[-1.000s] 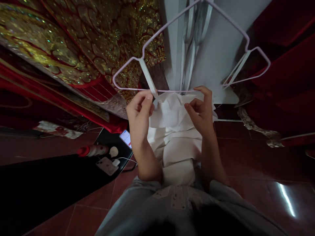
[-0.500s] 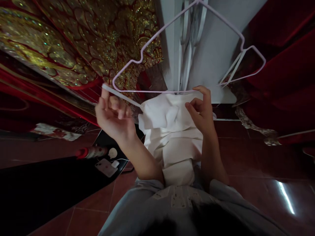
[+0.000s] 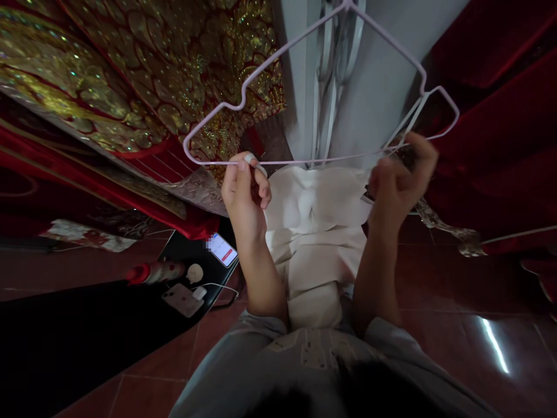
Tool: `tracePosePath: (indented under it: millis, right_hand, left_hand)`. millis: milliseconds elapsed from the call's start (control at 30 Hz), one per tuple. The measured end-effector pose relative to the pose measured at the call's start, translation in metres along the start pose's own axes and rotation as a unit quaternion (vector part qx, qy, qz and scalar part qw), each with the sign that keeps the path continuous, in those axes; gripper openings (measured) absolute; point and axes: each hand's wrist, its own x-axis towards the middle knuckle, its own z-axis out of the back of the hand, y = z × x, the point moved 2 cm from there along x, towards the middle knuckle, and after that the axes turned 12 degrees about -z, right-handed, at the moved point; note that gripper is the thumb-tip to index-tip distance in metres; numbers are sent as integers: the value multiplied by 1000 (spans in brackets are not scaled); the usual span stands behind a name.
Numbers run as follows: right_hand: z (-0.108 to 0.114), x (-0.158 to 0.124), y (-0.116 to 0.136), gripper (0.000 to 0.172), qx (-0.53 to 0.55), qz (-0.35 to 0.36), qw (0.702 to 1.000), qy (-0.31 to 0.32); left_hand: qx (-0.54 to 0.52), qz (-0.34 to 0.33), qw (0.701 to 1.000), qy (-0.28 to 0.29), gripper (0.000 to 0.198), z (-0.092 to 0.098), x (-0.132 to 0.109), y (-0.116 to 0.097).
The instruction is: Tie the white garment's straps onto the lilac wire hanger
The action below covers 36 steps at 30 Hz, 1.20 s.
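Left grip [image 3: 246, 187] on strap [image 3: 249, 158], right grip [image 3: 398, 180] by hanger edge [image 3: 304, 161] (gap between)

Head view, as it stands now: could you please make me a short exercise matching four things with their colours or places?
Things:
1. hanger
2. garment
3. bottle
4. left hand

Colours or places:
A. at the left part of the hanger's lower edge
B. pale pinkish lilac
C. on the black table
D. creamy white

Pairs: 1-B, 2-D, 3-C, 4-A.
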Motion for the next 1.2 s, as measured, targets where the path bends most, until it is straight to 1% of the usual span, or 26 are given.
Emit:
tracePosePath:
  millis: [33, 67, 100, 133, 200, 233, 300, 367, 433, 500, 533, 567, 600, 633, 667, 700, 767, 800, 833, 867, 933, 1000, 1033, 1067, 1200]
  right_hand:
    - [8, 9, 1, 51, 18, 13, 998, -53]
    - [15, 18, 4, 44, 31, 19, 995, -90]
    - [20, 26, 8, 37, 34, 16, 994, -104]
    - [23, 34, 13, 32, 20, 2, 996, -83]
    - [23, 48, 26, 30, -10, -23, 999, -26]
    - [22, 54, 33, 28, -9, -24, 1000, -14]
    - [22, 66, 46, 21, 29, -12, 999, -23]
    - [26, 78, 51, 21, 104, -8, 994, -46]
    - [37, 87, 47, 28, 177, -23, 980, -85]
    - [50, 90, 36, 33, 219, -43, 962, -158]
    - [55, 87, 30, 31, 220, -47, 957, -185]
    - [58, 81, 25, 26, 211, -35, 955, -204]
    - [59, 72, 22, 19, 195, -13, 959, -207]
    - [56, 62, 22, 13, 172, 19, 967, -189]
    - [51, 50, 24, 12, 155, 62, 969, -184]
    - [44, 39, 27, 13, 127, 79, 977, -154]
    - [26, 22, 36, 21, 51, 66, 994, -68]
    - [18, 16, 41, 26, 15, 48, 998, -25]
    - [11, 13, 45, 30, -13, 33, 999, 5]
    - [7, 12, 48, 34, -33, 22, 999, 21]
    - [4, 13, 51, 39, -52, 20, 998, 19]
    - [5, 15, 48, 39, -56, 27, 998, 8]
    - [6, 15, 45, 38, -54, 30, 998, 7]
    - [7, 15, 41, 37, -53, 32, 998, 11]
    - [9, 14, 33, 35, -60, 28, 998, 21]
  left_hand:
    - [0, 1, 1000, 0, 37, 1, 1, 0]
    - [-1, 2, 1000, 0, 37, 3, 1, 0]
    - [-1, 3, 1000, 1, 37, 3, 2, 1]
    - [0, 4, 1000, 1, 37, 4, 2, 1]
    - [1, 6, 1000, -1, 38, 4, 2, 2]
    - [2, 5, 1000, -3, 37, 3, 2, 3]
    - [5, -1, 1000, -2, 37, 3, 2, 3]
    - [9, -5, 1000, 3, 37, 3, 2, 3]
    - [9, -5, 1000, 8, 36, 6, 3, 3]
    - [8, -1, 1000, 15, 36, 8, 3, 4]
    - [7, 1, 1000, 20, 36, 9, 3, 5]
    - [6, 0, 1000, 26, 36, 10, 3, 7]
    - [6, -5, 999, 31, 36, 10, 3, 8]
    - [7, -15, 999, 35, 36, 9, 2, 10]
    - [10, -27, 999, 37, 37, 8, 1, 12]
    - [14, -40, 998, 37, 37, 6, -1, 14]
    - [21, -55, 998, 33, 39, 0, -3, 17]
    - [20, -54, 998, 30, 40, -2, -4, 17]
    - [13, -46, 998, 27, 39, -4, -4, 17]
    - [1, -31, 999, 23, 36, -5, -4, 17]
    - [-25, 15, 1000, 10, 31, -4, -2, 14]
    - [-39, 58, 998, -4, 33, 5, 3, 12]
    - [-41, 65, 997, -10, 35, 11, 6, 11]
    - [-41, 59, 997, -12, 36, 20, 9, 10]
    - [-64, -14, 998, 4, 34, 57, 24, 11]
